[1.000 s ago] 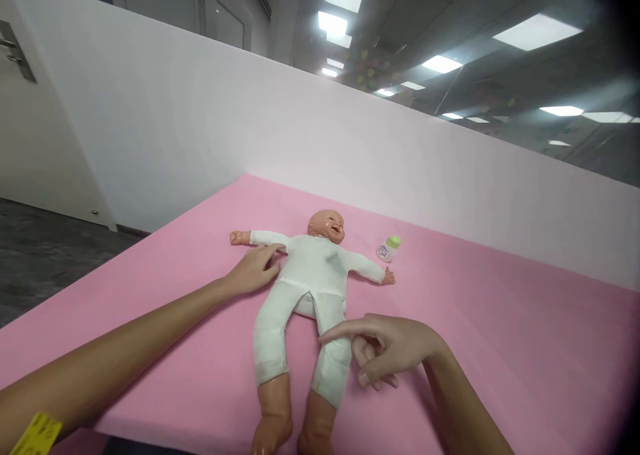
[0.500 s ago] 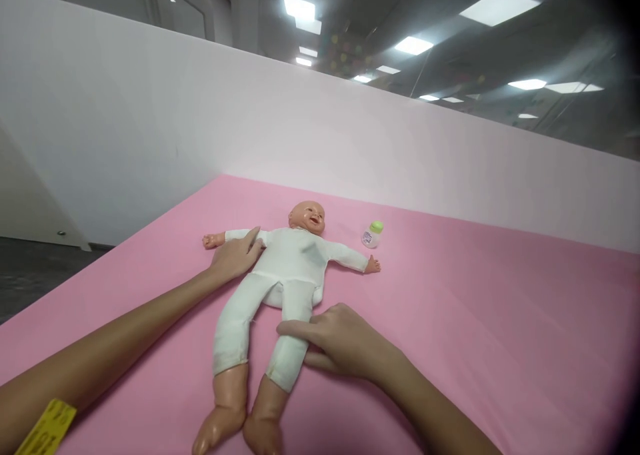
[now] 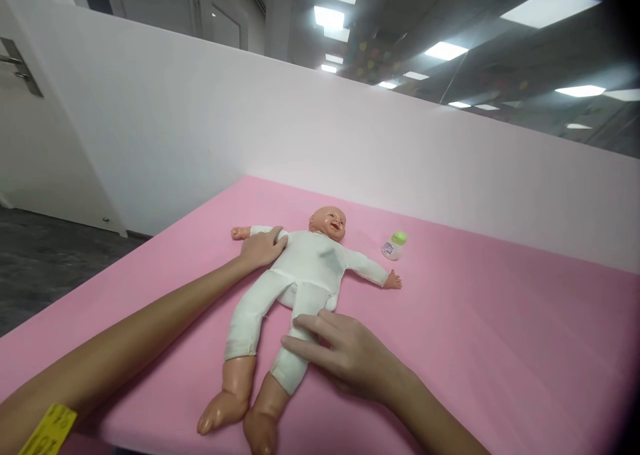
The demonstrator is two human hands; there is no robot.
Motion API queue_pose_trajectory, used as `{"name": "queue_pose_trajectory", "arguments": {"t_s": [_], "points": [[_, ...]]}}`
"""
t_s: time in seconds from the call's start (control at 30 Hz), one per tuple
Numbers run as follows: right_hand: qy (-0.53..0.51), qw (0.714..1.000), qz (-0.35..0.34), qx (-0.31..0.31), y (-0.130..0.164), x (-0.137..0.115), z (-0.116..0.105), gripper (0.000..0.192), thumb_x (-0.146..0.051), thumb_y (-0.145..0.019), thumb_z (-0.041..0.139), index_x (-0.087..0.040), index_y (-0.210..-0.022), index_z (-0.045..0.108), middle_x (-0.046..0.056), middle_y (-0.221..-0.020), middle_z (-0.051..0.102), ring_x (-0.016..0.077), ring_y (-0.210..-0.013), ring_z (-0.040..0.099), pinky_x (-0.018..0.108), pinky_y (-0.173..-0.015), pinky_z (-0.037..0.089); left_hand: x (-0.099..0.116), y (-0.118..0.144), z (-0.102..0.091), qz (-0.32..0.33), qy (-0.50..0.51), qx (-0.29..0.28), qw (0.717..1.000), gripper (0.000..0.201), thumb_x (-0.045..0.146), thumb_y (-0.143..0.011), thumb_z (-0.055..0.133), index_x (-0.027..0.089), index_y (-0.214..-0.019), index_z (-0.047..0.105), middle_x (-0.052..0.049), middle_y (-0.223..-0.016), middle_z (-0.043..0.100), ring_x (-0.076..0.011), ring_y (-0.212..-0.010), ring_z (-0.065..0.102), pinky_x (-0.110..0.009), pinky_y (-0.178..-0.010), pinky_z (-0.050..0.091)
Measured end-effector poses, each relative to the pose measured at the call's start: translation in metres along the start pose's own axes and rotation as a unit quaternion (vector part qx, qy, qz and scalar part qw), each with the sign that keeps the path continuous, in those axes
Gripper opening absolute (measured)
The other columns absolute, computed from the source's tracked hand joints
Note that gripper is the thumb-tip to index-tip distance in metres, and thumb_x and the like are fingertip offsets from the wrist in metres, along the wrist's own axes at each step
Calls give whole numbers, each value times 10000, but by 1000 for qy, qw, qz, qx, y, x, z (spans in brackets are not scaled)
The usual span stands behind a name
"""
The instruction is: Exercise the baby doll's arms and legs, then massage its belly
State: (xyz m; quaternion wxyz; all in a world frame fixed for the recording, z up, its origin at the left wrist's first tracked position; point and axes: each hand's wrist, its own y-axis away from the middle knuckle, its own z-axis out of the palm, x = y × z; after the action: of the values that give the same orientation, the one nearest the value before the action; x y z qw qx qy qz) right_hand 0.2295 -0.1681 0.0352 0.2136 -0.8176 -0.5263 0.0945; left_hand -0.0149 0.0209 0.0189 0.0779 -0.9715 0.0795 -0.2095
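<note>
A baby doll [image 3: 310,258] with a white cloth body and bare plastic head, hands and feet lies on its back, arms spread. My left hand [image 3: 263,248] is at the doll's shoulder on the left side, fingers over the upper arm and thumb by the armpit, closed round it. Over the doll's leg on the right lies my right hand [image 3: 350,351], its fingers stretched and apart, touching the white cloth. Beyond the doll's outstretched hand on the right stands a small clear bottle [image 3: 393,247] with a green cap and a label.
A pink cover [image 3: 475,335] lies under the doll. Behind it rises a white partition [image 3: 350,141]. A door [image 3: 40,135] with a metal handle is at far left, above dark floor. A yellow tag [image 3: 50,431] is by my left forearm.
My right hand has loosened from round the doll's leg, and its fingers are now spread across it. My left hand stays at the shoulder. The whole view has shifted slightly left.
</note>
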Motion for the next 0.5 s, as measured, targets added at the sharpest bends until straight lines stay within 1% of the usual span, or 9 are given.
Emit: {"name": "queue_pose_trajectory", "arguments": {"t_s": [0.07,0.1,0.17,0.23,0.37,0.43,0.5], "points": [[3,1000,-15,-6,-2,-3,4,436,-43,-980,464,-201,-1367,587,89,-1248,682,195,-827,513,347,-723,458,-1,-3,1,-6,19,7,1000,587,615,-973,355,220,-1298,642,-147,-1013,762,-373,-982,682,-392,-772,468],[4,1000,-16,-7,-3,-4,6,438,-37,-975,463,-201,-1362,587,91,-1251,690,200,-822,506,358,-734,459,-1,-4,1,-10,25,11,1000,566,611,-967,366,213,-1238,663,-146,-991,760,-369,-961,681,-391,-764,468],[-1,1000,-12,2,-3,-4,12,414,-51,-968,474,-211,-1328,602,90,-1182,712,205,-803,500,365,-727,451,-2,-3,2,-19,34,20,999,529,601,-965,370,212,-1151,676,-140,-958,754,-362,-931,678,-389,-749,468],[-16,999,-20,25,0,1,16,394,-96,-954,487,-210,-1312,604,93,-1120,716,215,-801,506,379,-733,450,-2,0,3,-28,44,31,998,491,588,-965,371,223,-1096,673,-132,-963,748,-355,-921,675,-389,-744,468],[-51,989,-65,121,10,21,18,496,-231,-930,444,-154,-1412,533,134,-1142,685,264,-866,542,432,-749,455,-1,12,6,-41,62,54,996,407,553,-967,391,252,-1065,647,-101,-941,736,-338,-893,670,-385,-742,458],[-59,981,-56,177,16,33,17,539,-280,-943,405,-142,-1456,492,153,-1144,658,285,-895,563,450,-752,463,1,20,6,-44,73,68,994,387,547,-976,387,261,-1066,632,-90,-937,733,-333,-896,668,-375,-730,450],[-70,969,-23,238,23,42,16,546,-307,-945,402,-157,-1466,473,156,-1131,640,301,-921,586,471,-767,477,4,29,7,-46,87,83,992,374,546,-985,384,267,-1071,620,-82,-947,732,-323,-902,669,-359,-713,441]]}}
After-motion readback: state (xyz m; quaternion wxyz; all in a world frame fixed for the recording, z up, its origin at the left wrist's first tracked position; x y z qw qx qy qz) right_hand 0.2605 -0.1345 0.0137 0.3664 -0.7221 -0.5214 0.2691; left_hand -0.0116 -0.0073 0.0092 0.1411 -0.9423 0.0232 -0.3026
